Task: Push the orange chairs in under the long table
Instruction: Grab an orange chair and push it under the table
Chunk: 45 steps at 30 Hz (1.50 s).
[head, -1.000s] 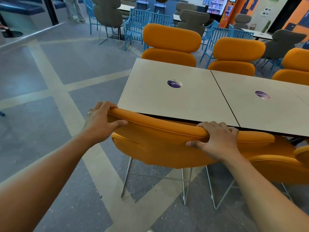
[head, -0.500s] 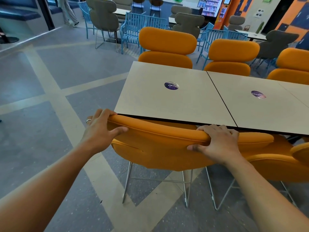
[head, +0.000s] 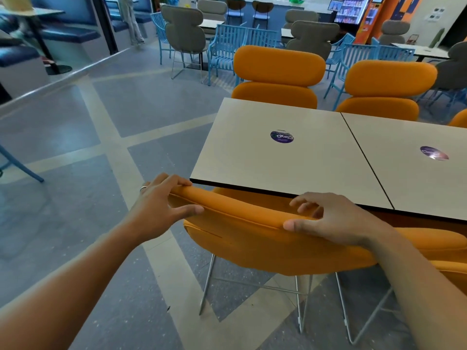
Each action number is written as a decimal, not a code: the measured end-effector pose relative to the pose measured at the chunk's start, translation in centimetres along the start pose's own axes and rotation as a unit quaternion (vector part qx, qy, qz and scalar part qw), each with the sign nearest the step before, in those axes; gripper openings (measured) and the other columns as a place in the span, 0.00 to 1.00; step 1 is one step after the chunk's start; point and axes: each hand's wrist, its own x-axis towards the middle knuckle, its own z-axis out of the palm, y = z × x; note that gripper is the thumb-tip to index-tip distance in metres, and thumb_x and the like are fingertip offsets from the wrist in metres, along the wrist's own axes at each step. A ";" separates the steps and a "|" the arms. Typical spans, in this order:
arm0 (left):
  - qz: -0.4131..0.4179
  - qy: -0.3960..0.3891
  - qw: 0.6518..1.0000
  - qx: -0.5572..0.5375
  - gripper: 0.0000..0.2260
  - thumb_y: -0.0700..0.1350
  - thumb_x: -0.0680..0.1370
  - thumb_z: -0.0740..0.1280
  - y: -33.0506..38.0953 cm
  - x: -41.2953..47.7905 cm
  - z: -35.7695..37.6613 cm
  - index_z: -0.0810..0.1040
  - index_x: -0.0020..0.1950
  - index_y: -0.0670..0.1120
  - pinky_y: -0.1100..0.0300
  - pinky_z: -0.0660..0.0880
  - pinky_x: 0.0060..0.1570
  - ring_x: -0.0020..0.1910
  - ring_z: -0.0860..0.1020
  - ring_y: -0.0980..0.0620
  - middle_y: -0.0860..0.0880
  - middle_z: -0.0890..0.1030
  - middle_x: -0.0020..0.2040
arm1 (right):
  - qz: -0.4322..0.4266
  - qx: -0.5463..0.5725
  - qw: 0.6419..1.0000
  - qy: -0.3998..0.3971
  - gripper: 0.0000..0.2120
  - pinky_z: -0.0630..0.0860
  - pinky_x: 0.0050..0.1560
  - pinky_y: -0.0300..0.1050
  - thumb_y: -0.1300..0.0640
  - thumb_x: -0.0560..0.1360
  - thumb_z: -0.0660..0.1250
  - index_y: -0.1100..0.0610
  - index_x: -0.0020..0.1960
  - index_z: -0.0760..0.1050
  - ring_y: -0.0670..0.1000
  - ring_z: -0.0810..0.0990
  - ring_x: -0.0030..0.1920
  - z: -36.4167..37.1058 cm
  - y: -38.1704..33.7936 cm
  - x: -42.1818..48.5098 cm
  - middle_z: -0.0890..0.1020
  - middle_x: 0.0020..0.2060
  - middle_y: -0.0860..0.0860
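Left grip (head: 161, 205): fingers curled over the top of the chair (head: 252, 238) at the left end of its backrest. Thumb stretched along the near face. Holds it. Ring (head: 143, 188) on one finger.

Right grip (head: 338, 221): further right on the same backrest. Thumb against the near face, fingers arched and spread over the top edge, looser than the left. Can't tell whether the fingertips touch the padding. Both forearms reach in from the bottom corners.

Chair: orange, padded, on thin wire legs (head: 207, 284). Backrest runs along the near edge of the tabletop (head: 240, 152), at its left corner, just beside that edge and a little lower. Touching or not, can't tell. Seat hidden under the tabletop.

Next chair (head: 452, 251): orange, at the right edge of view, close against the held one, only partly seen.

Tabletop: pale, dark-edged, slabs butted together, with a dark seam (head: 366, 160) between the first two. Left sticker (head: 282, 136), round and purple, on the left slab; right sticker (head: 434, 153) on the next.

Far side: far-left chair (head: 278, 64) and far-right chair (head: 389, 77), both orange, backs rising above the far edge.

Floor (head: 75, 223): grey, crossed by pale bands.

Beyond: blue chairs (head: 227, 41), grey chairs (head: 184, 29), a vending machine (head: 351, 8). A person (head: 130, 18) stands far off at top left.
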 end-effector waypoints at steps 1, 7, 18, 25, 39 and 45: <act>0.004 -0.005 1.000 -0.005 0.32 0.69 0.63 0.66 -0.2 0.1 -0.3 0.73 0.63 0.56 0.51 0.70 0.58 0.60 0.69 0.50 0.56 0.70 0.57 | -0.019 0.010 1.000 0.004 0.40 0.77 0.58 0.51 0.19 0.59 0.62 0.36 0.66 0.70 0.48 0.76 0.58 -0.2 -0.7 0.8 0.76 0.60 0.41; 0.016 -0.005 0.999 -0.040 0.28 0.75 0.66 0.61 -1.8 1.8 -1.9 0.78 0.56 0.58 0.50 0.74 0.58 0.55 0.76 0.56 0.60 0.78 0.53 | -0.088 0.012 0.996 0.022 0.30 0.77 0.53 0.44 0.28 0.68 0.66 0.40 0.65 0.73 0.48 0.77 0.55 -0.2 -4.1 5.7 0.79 0.61 0.44; 0.025 0.027 0.997 -0.062 0.21 0.67 0.68 0.66 -6.3 7.7 -4.8 0.80 0.54 0.56 0.56 0.74 0.55 0.55 0.77 0.59 0.58 0.81 0.52 | -0.105 -0.026 0.994 0.031 0.23 0.78 0.53 0.45 0.33 0.73 0.68 0.40 0.66 0.72 0.50 0.78 0.56 -0.4 -10.4 13.4 0.79 0.61 0.45; 0.027 -0.005 0.997 -0.078 0.22 0.67 0.66 0.66 -15.1 13.8 -8.4 0.80 0.53 0.56 0.56 0.74 0.56 0.54 0.78 0.59 0.58 0.81 0.51 | -0.081 -0.018 0.996 0.040 0.22 0.74 0.49 0.42 0.34 0.73 0.68 0.40 0.63 0.74 0.47 0.78 0.53 2.0 -16.5 20.4 0.79 0.57 0.44; 0.022 -0.054 0.997 -0.049 0.15 0.60 0.71 0.70 -29.7 23.1 -17.6 0.79 0.54 0.56 0.54 0.75 0.56 0.54 0.78 0.59 0.57 0.81 0.53 | -0.040 0.020 0.998 0.053 0.18 0.74 0.50 0.44 0.40 0.75 0.70 0.46 0.62 0.77 0.47 0.78 0.52 6.9 -29.1 34.1 0.81 0.52 0.45; 0.021 -0.073 0.996 -0.044 0.16 0.61 0.71 0.69 -32.7 28.5 -18.1 0.79 0.55 0.56 0.54 0.75 0.56 0.54 0.78 0.59 0.58 0.80 0.53 | -0.021 0.059 0.997 0.054 0.19 0.76 0.50 0.44 0.40 0.74 0.71 0.47 0.61 0.78 0.47 0.79 0.51 8.0 -30.3 40.4 0.81 0.51 0.46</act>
